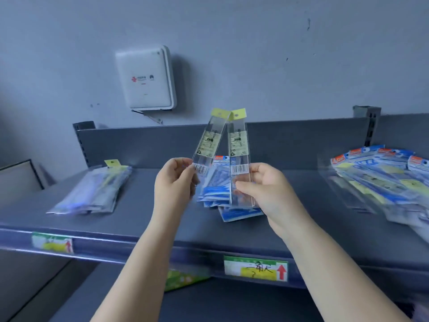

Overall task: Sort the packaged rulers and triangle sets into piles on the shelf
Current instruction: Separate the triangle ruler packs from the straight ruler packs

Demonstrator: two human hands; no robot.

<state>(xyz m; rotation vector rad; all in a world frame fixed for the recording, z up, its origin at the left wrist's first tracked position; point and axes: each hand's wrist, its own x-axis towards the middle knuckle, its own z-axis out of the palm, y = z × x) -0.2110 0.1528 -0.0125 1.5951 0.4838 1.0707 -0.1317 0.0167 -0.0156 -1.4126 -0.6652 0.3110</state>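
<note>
At frame centre I hold two packaged rulers, long axes near upright, yellow tags touching at top; my left hand (173, 180) pinches the left ruler (207, 142) at its lower end; my right hand (264, 185) pinches the right ruler (239, 154) likewise. The matching ruler pile (92, 190) lies on the shelf (144, 219) at left, nearer my left hand; I judge that the destination.

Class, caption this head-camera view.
Left hand and right hand each hold a packaged ruler above the shelf.

"150" on both held ruler packs (239, 145) — other labels unreadable
</note>
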